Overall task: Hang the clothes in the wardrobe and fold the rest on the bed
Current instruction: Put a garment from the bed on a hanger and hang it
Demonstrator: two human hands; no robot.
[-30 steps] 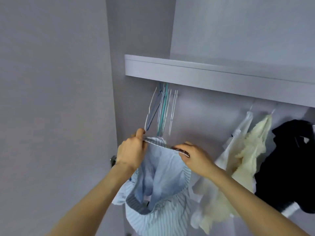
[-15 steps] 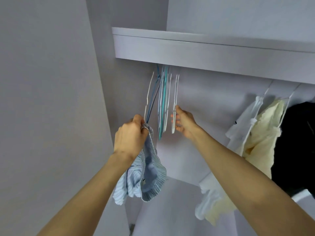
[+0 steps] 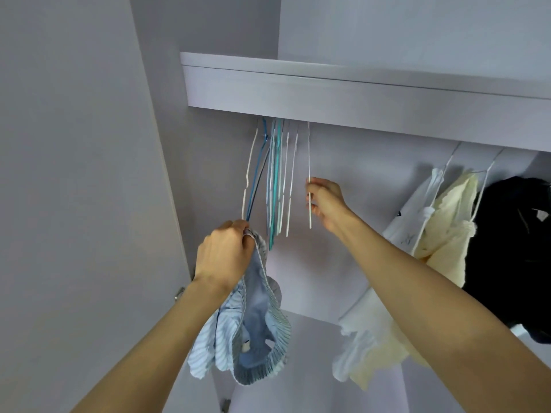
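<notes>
A blue-and-white striped garment (image 3: pixel 250 332) hangs bunched from the left hand (image 3: pixel 225 254), whose fingers are clenched around its top edge, low in front of an open wardrobe. It is not yet on a hanger. The right hand (image 3: pixel 323 201) reaches up and to the right, its fingers curled around the lower part of a white hanger (image 3: pixel 309 156) that hangs a little apart from a cluster of empty hangers (image 3: pixel 275 180), white, blue and teal, crowded together just to its left. All of them hang down from behind the front edge of a pale shelf (image 3: pixel 343 93); the rail itself is hidden behind that edge.

Further right, three items are already hung: a white garment (image 3: pixel 414 222), a cream garment (image 3: pixel 447 231) touching it, and a black garment (image 3: pixel 512 251) at the frame's right edge. The wardrobe's side panel (image 3: pixel 74 174) fills the left of the view.

Judging from this, the hanging part of the task is partly done: three pieces are up, and the striped one seems to be next, waiting for the hanger now being picked. It remains to unhook that hanger, thread the garment onto it and put it on the rail. The bed is out of view, so how much folding remains cannot be told
</notes>
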